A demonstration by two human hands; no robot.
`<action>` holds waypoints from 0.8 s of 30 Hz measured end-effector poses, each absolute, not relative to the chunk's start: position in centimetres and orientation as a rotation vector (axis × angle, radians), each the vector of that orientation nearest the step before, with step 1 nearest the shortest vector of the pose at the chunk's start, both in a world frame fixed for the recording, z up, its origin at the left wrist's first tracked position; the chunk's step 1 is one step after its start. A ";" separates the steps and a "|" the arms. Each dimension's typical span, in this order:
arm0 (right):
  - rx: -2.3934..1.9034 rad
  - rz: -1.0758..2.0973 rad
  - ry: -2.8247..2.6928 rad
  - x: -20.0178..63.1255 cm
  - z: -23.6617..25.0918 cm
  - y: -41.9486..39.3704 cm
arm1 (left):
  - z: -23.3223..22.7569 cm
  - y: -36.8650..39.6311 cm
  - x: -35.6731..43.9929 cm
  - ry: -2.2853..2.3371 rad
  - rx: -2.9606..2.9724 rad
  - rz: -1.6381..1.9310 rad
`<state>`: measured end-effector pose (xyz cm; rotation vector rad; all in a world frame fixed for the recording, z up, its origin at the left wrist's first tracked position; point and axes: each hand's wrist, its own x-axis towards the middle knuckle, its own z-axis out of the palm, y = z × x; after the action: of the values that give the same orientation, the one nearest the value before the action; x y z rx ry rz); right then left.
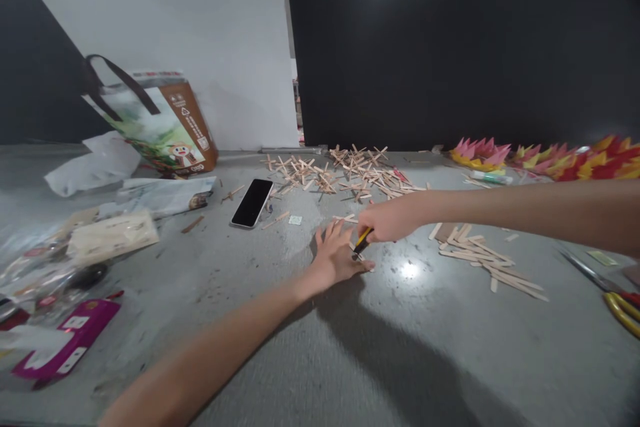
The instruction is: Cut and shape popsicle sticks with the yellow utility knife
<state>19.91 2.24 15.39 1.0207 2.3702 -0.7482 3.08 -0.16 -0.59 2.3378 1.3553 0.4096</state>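
Observation:
My right hand (387, 219) is closed around a yellow and black utility knife (364, 240), its tip pointing down at the table. Just below the tip lies a pale wooden craft stick (371, 270), mostly covered by fingers. My left hand (336, 255) rests flat on the table with its fingers spread, thumb touching the stick. Beyond both hands is a heap of crossed craft sticks (357, 170). A loose pile of plain craft sticks (483, 257) lies to the right, under my right forearm.
A black-screened phone (253, 203) lies left of the heap. Further left are a shopping bag (160, 123), plastic packaging (115, 237) and a magenta tool (70, 340). At right are yellow-handled scissors (620, 310), a glue stick (491, 177) and folded paper flowers (480, 153).

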 end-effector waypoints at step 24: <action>1.115 -0.734 2.475 20.5 15.1 1.4 | 2.2 0.8 1.6 1.375 2.421 0.198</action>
<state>20.54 1.36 15.10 1.1150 2.4751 -0.7340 1.62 0.77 2.15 2.4211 1.3755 0.1978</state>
